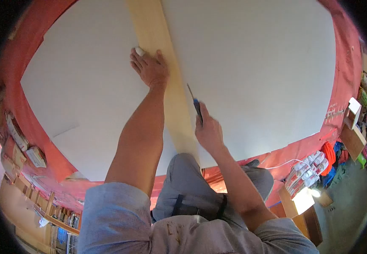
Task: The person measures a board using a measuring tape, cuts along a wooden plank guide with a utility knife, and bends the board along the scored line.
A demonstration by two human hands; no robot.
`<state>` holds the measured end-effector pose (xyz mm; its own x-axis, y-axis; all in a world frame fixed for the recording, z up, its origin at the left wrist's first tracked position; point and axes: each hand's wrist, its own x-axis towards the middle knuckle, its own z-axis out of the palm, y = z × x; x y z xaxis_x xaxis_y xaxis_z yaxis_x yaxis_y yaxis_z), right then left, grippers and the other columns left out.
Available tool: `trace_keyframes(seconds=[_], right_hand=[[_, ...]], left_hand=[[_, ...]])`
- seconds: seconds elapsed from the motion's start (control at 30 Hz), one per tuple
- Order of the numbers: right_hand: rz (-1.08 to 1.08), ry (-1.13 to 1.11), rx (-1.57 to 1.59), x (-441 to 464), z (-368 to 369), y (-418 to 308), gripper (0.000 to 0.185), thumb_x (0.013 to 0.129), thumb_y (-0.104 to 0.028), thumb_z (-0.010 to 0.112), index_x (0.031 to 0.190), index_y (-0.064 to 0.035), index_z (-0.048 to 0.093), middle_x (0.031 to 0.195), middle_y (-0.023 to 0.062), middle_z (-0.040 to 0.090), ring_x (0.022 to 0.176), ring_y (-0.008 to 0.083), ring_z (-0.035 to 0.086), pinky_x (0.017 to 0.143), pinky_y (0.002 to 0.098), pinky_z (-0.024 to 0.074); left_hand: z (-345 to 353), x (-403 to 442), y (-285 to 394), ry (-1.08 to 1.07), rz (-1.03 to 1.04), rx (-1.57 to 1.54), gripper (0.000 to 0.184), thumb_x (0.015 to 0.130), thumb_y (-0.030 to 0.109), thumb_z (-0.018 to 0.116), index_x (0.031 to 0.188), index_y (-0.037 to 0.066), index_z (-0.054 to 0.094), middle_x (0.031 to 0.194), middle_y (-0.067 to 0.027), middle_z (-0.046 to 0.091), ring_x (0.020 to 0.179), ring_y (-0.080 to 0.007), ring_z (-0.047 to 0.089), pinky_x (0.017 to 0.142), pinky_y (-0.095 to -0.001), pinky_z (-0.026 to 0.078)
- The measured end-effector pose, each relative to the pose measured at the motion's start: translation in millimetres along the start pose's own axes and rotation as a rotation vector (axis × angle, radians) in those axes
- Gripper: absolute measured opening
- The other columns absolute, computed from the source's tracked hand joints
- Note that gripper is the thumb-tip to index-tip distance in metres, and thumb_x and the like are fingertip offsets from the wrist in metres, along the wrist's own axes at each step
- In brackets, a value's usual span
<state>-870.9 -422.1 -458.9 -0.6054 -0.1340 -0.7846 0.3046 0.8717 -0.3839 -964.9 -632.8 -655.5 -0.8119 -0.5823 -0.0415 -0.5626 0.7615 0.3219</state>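
Note:
A long light wooden board (175, 91) lies across a large white sheet (251, 72). My left hand (151, 70) presses flat on the board, with its fingers spread over the left edge and a white wrap on one fingertip. Just right of the board, my right hand (209, 129) is closed around a utility knife (197, 106) with a blue and dark handle. Its thin blade points forward and away from me, close to the board's right edge. Whether the blade tip touches the sheet, I cannot tell.
Red covering (346, 55) shows around the sheet. My bent knee (183, 165) rests at the board's near end. At the lower right are a stack of white-and-red packages (306, 171), orange cord (328, 158) and a bright lamp (314, 193). Small packages (36, 156) lie on the left.

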Motion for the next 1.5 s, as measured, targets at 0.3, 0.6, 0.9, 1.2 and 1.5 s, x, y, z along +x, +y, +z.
trace_keyframes(seconds=[0.3, 0.6, 0.9, 1.2, 1.5], right_hand=[[-0.303, 0.375, 0.007, 245, -81, -149, 0.053, 0.098, -0.02, 0.057, 0.147, -0.0041, 0.046, 0.104, 0.0301, 0.073, 0.099, 0.0486, 0.071, 0.087, 0.0584, 0.0566], [-0.364, 0.338, 0.002, 247, -58, -136, 0.049, 0.095, -0.018, 0.056, 0.141, -0.0013, 0.052, 0.106, 0.0312, 0.072, 0.1, 0.0516, 0.069, 0.09, 0.0607, 0.0533], [-0.028, 0.064, 0.05, 56, 47, -4, 0.053, 0.106, -0.023, 0.052, 0.156, -0.0141, 0.036, 0.101, 0.0319, 0.071, 0.091, 0.0542, 0.068, 0.079, 0.0646, 0.053], [0.065, -0.041, -0.034, 23, -8, -30, 0.051, 0.105, -0.015, 0.052, 0.155, -0.0093, 0.041, 0.1, 0.0322, 0.071, 0.09, 0.0496, 0.071, 0.076, 0.0586, 0.0557], [-0.258, 0.098, 0.828, 161, -67, -121, 0.05, 0.108, -0.025, 0.061, 0.147, 0.0017, 0.045, 0.093, 0.0125, 0.068, 0.071, 0.0193, 0.067, 0.068, 0.0364, 0.0568]], left_hand=[[-7, 3, 2, 0.008, 0.0, 0.003, 0.077, 0.108, 0.051, 0.046, 0.152, -0.01, 0.031, 0.17, -0.0297, 0.02, 0.158, -0.0473, 0.018, 0.129, -0.0586, 0.014], [3, 0, -5, -0.016, 0.039, 0.06, 0.084, 0.107, 0.052, 0.049, 0.158, -0.01, 0.022, 0.168, -0.0315, 0.022, 0.158, -0.0475, 0.017, 0.13, -0.0586, 0.012], [-6, 3, 5, -0.055, -0.028, -0.026, 0.085, 0.108, 0.052, 0.045, 0.159, -0.009, 0.019, 0.171, -0.0289, 0.015, 0.16, -0.0455, 0.013, 0.131, -0.0566, 0.011], [-3, 1, 2, -0.046, -0.031, 0.014, 0.083, 0.108, 0.049, 0.045, 0.159, -0.011, 0.02, 0.171, -0.0277, 0.017, 0.159, -0.0458, 0.015, 0.13, -0.0576, 0.011], [-4, 2, -4, -0.047, -0.051, -0.057, 0.089, 0.108, 0.061, 0.037, 0.159, -0.01, 0.022, 0.171, -0.0271, 0.017, 0.159, -0.0452, 0.014, 0.131, -0.0564, 0.01]])
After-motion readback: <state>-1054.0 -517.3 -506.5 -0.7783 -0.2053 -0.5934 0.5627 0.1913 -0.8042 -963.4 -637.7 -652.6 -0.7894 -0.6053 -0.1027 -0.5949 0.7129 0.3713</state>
